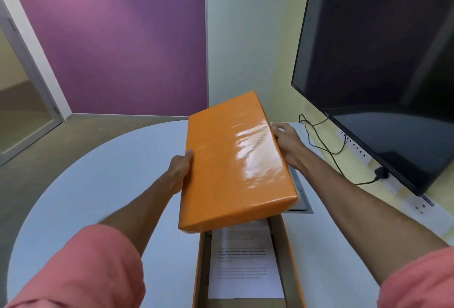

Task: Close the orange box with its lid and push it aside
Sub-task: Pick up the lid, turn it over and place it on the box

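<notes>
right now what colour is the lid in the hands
Glossy orange lid, held by both hands, seen in the head view.

Dark monitor [383,62] standing at right, black cable [326,148] trailing along the wall, white counter [98,184] extending toward a purple wall [110,37].

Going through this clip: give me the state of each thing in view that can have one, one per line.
Lid: off the box, held tilted in the air above its far end.
Box: open, on the table.
Paper: lying flat inside the box.
Left hand: gripping the lid's left edge.
Right hand: gripping the lid's right edge.
Screen: dark.
Plug: in the wall socket.
</notes>
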Motion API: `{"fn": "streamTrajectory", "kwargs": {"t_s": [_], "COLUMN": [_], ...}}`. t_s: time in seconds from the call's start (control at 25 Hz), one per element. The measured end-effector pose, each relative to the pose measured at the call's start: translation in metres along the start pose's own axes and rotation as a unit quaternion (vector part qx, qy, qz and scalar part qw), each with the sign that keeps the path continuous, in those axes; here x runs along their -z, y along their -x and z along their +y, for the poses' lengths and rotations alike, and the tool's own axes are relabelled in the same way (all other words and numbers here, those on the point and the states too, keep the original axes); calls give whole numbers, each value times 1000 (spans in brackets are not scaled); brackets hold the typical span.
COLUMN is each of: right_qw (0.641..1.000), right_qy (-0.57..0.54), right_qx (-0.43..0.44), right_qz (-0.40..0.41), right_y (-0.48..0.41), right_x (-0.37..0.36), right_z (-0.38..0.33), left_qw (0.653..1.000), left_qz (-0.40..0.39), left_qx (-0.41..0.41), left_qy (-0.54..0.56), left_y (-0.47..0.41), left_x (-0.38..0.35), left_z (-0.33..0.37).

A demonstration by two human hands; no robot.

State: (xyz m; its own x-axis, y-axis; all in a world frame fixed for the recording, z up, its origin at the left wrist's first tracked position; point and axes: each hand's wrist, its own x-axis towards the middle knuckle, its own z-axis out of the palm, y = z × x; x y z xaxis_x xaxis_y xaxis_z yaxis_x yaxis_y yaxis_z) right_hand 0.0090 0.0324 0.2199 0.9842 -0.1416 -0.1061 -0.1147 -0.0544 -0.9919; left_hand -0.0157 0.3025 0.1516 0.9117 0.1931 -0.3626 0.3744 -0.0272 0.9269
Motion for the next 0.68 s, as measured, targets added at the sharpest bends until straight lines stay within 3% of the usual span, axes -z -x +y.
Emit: {"fn": "streamTrajectory", "kwargs": {"t_s": [0.08,0.2,0.36,0.68], "right_qw": [998,995,994,984], "right_qy": [64,89,95,101], "right_qx": [5,-31,-19,-125], "right_qz": [-9,-41,-52,-73], "right_y": [0,8,20,42], "right_x": [3,4,10,27], "right_z": [16,42,90,158], "left_qw": [1000,999,996,997], "left_qz": [10,32,58,-26], "left_qx": [-13,-38,-40,24], "left_qy": [-12,-19,-52,-65], "left_y": [-1,-4,-2,8], "left_x": [2,-2,-11,-28], "left_z": [-3,-14,-35,-103]}}
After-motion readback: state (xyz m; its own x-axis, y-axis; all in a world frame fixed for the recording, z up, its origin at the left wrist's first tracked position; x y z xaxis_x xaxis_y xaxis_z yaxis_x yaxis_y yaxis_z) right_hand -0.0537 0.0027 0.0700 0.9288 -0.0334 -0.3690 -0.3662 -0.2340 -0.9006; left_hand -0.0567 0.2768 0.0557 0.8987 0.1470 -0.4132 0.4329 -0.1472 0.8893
